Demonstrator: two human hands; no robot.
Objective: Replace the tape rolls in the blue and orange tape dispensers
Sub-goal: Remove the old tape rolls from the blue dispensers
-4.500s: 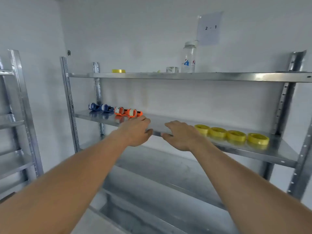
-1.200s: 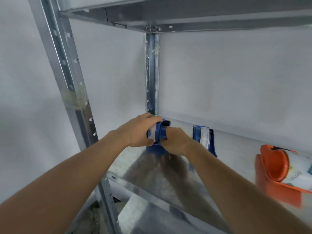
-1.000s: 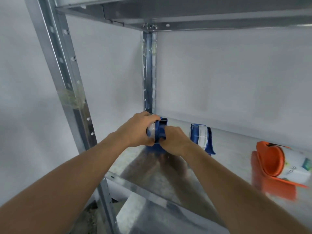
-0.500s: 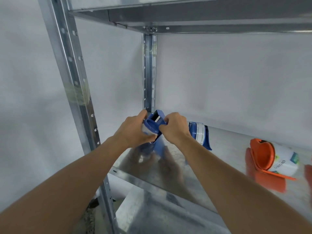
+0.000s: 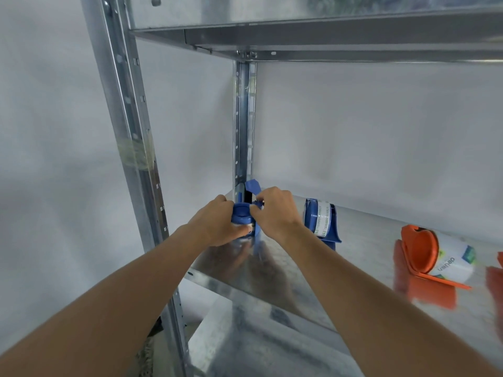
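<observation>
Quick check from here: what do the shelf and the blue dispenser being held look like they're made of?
Shelf: looks like galvanized sheet steel, dull grey with a mottled sheen that faintly mirrors the hands. Blue dispenser, gripped by left hand and right hand: apparently moulded plastic, uniform colour, smooth semi-gloss surface.

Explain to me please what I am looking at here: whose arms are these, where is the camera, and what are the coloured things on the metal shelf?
There is no machine here. A person wears a camera on the head, so you see their own two bare arms reaching forward. In front stands a metal shelf against a white wall. The left hand and the right hand both grip one blue tape dispenser, held just above the shelf near the back corner post. A second blue tape dispenser stands on the shelf to its right. Further right lies an orange tape dispenser with a white tape roll in it.
</observation>
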